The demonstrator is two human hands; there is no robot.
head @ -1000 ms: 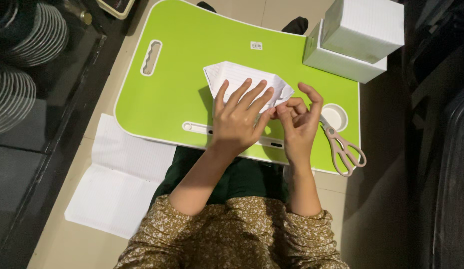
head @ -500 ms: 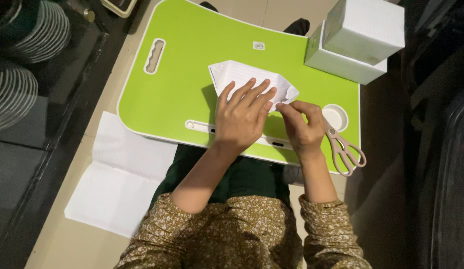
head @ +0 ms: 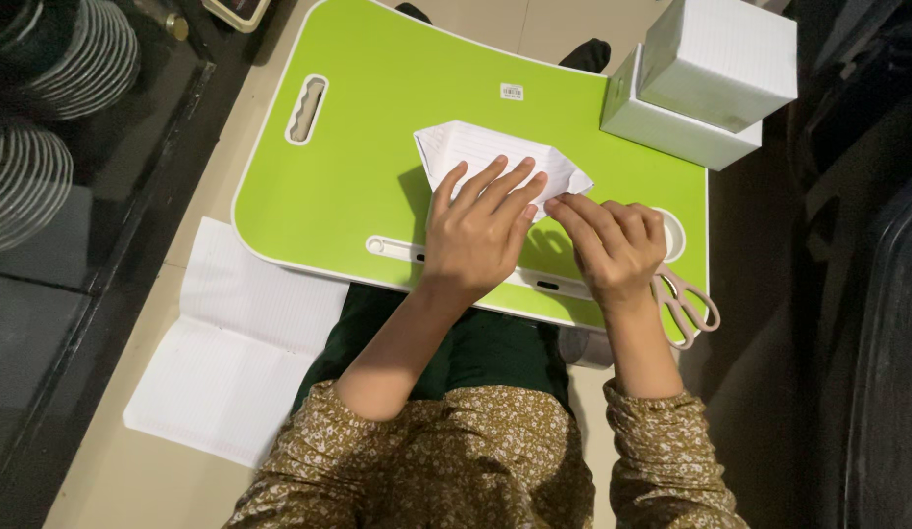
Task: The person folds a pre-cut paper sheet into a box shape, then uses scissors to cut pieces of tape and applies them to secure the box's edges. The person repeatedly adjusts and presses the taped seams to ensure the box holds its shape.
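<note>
A folded piece of white lined paper (head: 475, 149) lies on a bright green lap table (head: 368, 157). My left hand (head: 480, 230) rests flat on the paper's near half, fingers spread, pinning it down. My right hand (head: 617, 250) is just right of it, fingers curled, with the fingertips pressing the paper's near right corner by the left fingertips. Most of the paper's lower part is hidden under my hands.
Pale pink scissors (head: 689, 306) lie on the table's right edge, partly under my right hand. Two stacked white paper boxes (head: 706, 78) stand at the far right corner. An open white lined sheet (head: 230, 353) lies on the floor at left. Dark ribbed objects (head: 44, 108) sit far left.
My right hand has moved right and down, its raised fingers lowering onto the paper's right corner and covering the table's round cup recess. My left hand has stayed in place on the paper.
</note>
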